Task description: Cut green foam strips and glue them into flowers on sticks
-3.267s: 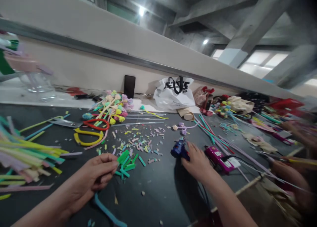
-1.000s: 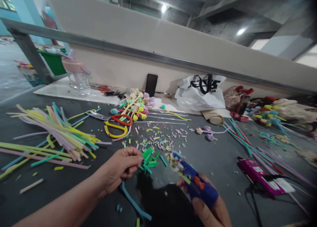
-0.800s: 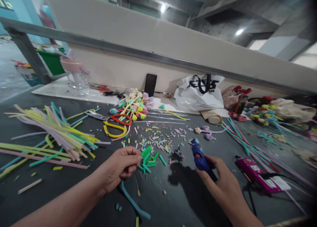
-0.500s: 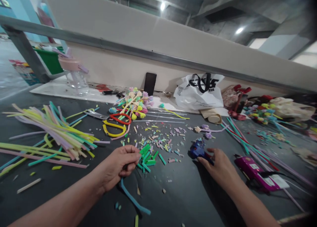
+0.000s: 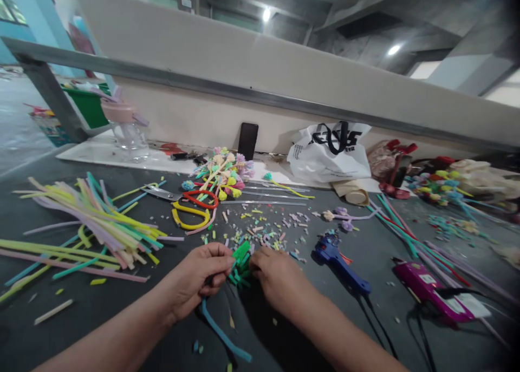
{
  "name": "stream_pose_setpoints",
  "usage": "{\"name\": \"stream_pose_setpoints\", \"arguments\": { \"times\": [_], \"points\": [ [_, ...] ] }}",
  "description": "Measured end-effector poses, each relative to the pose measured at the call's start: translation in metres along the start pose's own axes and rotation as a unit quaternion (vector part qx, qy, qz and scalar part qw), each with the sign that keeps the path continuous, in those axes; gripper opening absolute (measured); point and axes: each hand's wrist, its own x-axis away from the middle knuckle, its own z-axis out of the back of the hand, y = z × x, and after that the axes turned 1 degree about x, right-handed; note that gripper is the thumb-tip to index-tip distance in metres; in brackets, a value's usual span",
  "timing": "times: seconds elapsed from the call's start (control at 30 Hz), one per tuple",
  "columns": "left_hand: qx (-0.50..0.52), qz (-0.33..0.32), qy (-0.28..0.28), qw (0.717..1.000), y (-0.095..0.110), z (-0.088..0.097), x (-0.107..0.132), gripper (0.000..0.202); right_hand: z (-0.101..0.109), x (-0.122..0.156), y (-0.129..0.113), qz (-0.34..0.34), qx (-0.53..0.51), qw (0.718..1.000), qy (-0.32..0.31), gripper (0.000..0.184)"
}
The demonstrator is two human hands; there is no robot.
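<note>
My left hand [image 5: 211,266] is closed in a pinch, and a blue pipe cleaner [image 5: 225,333] hangs out below its fingers toward the table's front. Its fingertips are beside a small heap of cut green pieces [image 5: 240,257]. From the other side, my right hand [image 5: 276,272] reaches into that heap with curled fingers. Its fingertips are hidden, so whether it grips a piece is unclear. To the right of it lies a blue glue gun [image 5: 341,265] on the dark table [image 5: 292,334], with nobody holding it.
Pipe cleaners [image 5: 101,220] are piled at left, near scissors [image 5: 190,207] with red and yellow handles. Small cut scraps [image 5: 264,228] litter the middle. Behind stand fuzzy flowers [image 5: 223,171], a phone [image 5: 247,140], a bottle [image 5: 128,131] and a white bag [image 5: 325,163]. A magenta device [image 5: 430,291] lies right.
My right hand has let go of the glue gun, which now lies on the table, and has moved left to the green pieces. The left hand keeps the blue pipe cleaner.
</note>
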Motion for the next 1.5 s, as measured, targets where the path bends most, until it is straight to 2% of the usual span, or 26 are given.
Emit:
{"name": "stream_pose_setpoints", "arguments": {
  "times": [0.1,0.23,0.5,0.73,0.97,1.07,1.13,1.2,1.3,1.4,1.5],
  "points": [
    [0.002,0.003,-0.001,1.0,-0.001,0.001,-0.002,0.017,0.004,-0.001,0.005,0.005,-0.025,1.0,-0.01,0.016],
    [-0.002,0.003,-0.008,1.0,-0.003,0.004,-0.003,0.016,0.002,-0.004,0.011,-0.007,-0.1,0.995,0.025,0.015],
    [-0.005,0.013,0.002,1.0,-0.001,0.001,0.001,0.015,-0.01,-0.004,0.014,0.03,-0.26,0.96,0.095,0.021],
    [-0.011,0.02,0.011,1.0,0.002,-0.001,0.0,0.016,-0.009,0.0,0.011,0.036,-0.27,0.959,0.075,0.01],
    [-0.006,0.031,-0.01,0.999,0.002,-0.005,0.006,0.015,-0.008,0.002,0.006,0.098,-0.262,0.952,0.127,0.009],
    [-0.016,0.026,-0.012,0.999,0.002,-0.006,0.006,0.014,-0.009,0.002,0.0,0.068,-0.31,0.943,0.102,0.008],
    [-0.026,0.024,-0.006,0.999,0.001,-0.006,0.005,0.014,-0.009,0.001,-0.002,0.014,-0.378,0.923,0.073,0.007],
    [-0.028,0.023,-0.001,0.999,0.0,-0.006,0.004,0.016,-0.01,-0.001,-0.002,-0.04,-0.46,0.886,0.045,0.008],
    [-0.023,0.017,-0.004,1.0,0.001,-0.005,0.004,0.017,-0.01,-0.004,0.006,-0.096,-0.528,0.842,0.051,0.008],
    [-0.03,0.018,-0.013,0.999,0.002,-0.005,0.004,0.017,-0.007,-0.004,0.018,-0.116,-0.547,0.823,0.095,0.007],
    [-0.064,0.031,-0.009,0.997,0.002,-0.006,0.005,0.017,-0.002,-0.002,0.025,-0.1,-0.565,0.813,0.105,0.004]
  ]
}}
